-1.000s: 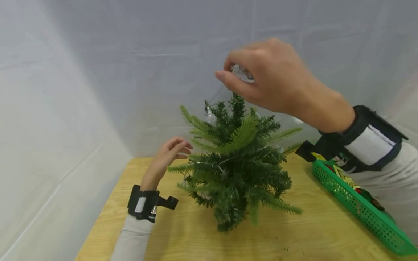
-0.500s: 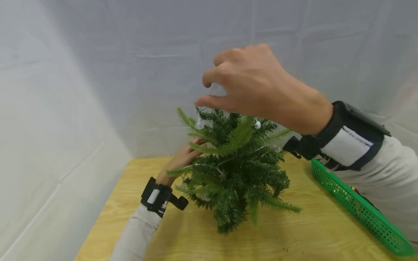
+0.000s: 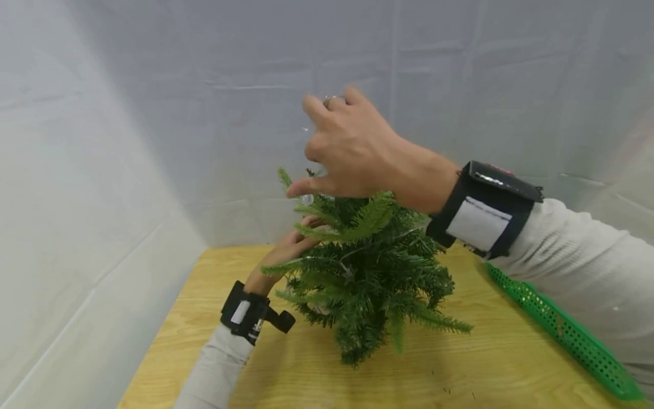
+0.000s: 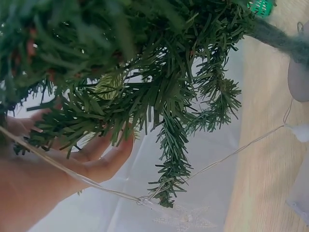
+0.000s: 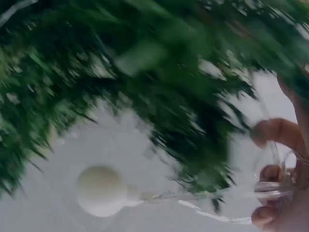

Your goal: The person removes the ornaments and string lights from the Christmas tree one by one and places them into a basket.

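A small artificial Christmas tree [image 3: 378, 278] stands mid-table, with a string of lights on clear wire [image 4: 231, 155] strung through its branches. My right hand [image 3: 352, 150] is at the treetop, its curled fingers holding a gathered length of the light string [image 5: 274, 189]. In the right wrist view a round white bulb [image 5: 100, 191] hangs on the wire beside blurred branches. My left hand [image 3: 278, 258] reaches into the tree's left side. Its fingers [image 4: 113, 157] lie loosely bent against the branches, tips partly hidden by needles. A clear star-shaped light [image 4: 186, 220] dangles near that hand.
A green perforated basket [image 3: 562, 335] lies at the table's right edge, partly covered by my right sleeve. The wooden table [image 3: 439, 380] has a few fallen needles in front of the tree. White sheeting [image 3: 245, 130] encloses the back and left.
My right hand has moved left and across the treetop with the light string. My left hand has moved right from beside the tree into its branches, then stayed there.
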The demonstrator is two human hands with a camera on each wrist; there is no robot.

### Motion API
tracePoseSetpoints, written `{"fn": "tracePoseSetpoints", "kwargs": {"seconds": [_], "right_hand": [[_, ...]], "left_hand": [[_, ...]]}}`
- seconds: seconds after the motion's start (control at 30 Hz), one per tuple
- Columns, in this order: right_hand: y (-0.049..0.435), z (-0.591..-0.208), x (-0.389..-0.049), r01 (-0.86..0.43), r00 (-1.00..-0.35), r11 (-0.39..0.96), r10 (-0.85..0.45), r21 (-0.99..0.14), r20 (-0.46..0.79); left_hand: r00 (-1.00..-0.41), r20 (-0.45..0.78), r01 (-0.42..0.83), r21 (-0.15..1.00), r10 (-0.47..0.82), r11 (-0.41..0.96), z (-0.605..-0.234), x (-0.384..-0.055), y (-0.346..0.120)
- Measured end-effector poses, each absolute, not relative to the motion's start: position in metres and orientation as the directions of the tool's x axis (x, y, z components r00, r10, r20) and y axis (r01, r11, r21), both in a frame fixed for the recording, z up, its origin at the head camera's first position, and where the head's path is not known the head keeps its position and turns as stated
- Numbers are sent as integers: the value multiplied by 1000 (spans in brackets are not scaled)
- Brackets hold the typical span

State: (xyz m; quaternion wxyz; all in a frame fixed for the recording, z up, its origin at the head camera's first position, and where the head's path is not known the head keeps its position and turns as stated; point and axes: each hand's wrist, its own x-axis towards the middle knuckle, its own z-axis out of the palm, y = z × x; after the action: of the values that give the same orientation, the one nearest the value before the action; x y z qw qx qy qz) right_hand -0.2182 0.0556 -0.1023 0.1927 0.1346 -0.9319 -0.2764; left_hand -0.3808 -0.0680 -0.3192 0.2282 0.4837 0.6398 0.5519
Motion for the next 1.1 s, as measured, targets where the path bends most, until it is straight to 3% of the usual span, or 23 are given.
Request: {"fn": "tracePoseSetpoints", "kwargs": {"seconds": [0.2, 0.33, 0.57, 0.73, 0.87, 1.1], "right_hand": [[61, -109, -226, -155, -894, 871, -324, 466, 309], [62, -109, -227, -211, -888, 892, -345, 399, 304], [62, -110, -232, -364, -888, 888, -422, 281, 184], [60, -105, -232, -403, -899, 860, -436, 315, 41], [58, -98, -229, -406, -907, 842, -419, 356, -41], [58, -94, -226, -333, -924, 872, -377, 359, 58]], "left_hand": [[-433, 226, 357, 932, 873, -64, -321, -382, -61], [-389, 261, 394, 914, 883, -96, -326, -387, -53], [-377, 312, 418, 898, 872, -141, -333, -389, -49], [-375, 314, 412, 899, 872, -147, -335, -387, -50], [-331, 310, 419, 895, 891, -156, -335, -388, -54], [-283, 317, 380, 904, 905, -198, -340, -391, -58]]}}
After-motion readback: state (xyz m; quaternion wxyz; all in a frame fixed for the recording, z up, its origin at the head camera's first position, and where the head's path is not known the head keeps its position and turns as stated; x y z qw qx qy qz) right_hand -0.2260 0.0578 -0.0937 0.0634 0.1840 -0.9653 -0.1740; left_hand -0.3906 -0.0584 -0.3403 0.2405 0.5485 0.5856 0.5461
